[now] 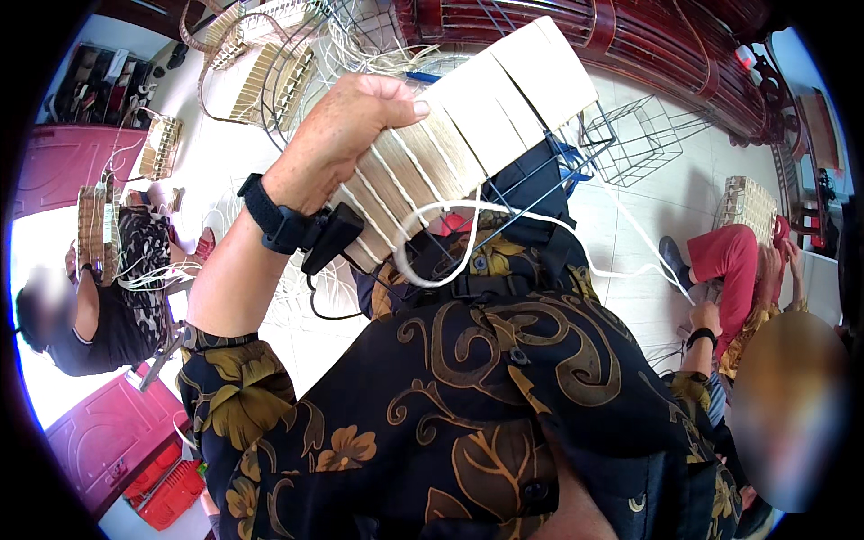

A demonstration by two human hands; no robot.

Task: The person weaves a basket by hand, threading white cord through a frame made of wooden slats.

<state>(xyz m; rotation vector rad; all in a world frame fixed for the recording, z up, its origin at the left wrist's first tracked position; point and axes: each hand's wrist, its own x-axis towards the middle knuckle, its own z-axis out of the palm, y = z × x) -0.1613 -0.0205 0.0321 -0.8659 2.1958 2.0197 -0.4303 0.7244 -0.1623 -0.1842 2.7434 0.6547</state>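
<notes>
My left hand (360, 121) is closed on the edge of a partly woven basket (526, 76) with a dark wire frame. Its thumb lies on top and the other fingers are mostly hidden behind. Wide pale flat strips cover the upper side, and white cord crosses the nearer strips in rows. From the basket a white cord (589, 256) hangs in a loose loop, then runs to the far right. There my right hand (705, 317) is pinched on the cord, arm stretched well out from the basket. A black device is strapped at my left wrist.
Bare wire basket frames (643, 139) lie on the tiled floor beyond the basket. Woven baskets (274, 83) and loose pale cord sit at upper left. A dark red wooden bench (621, 40) stands behind. One person sits at left with a basket (97, 225), another at right.
</notes>
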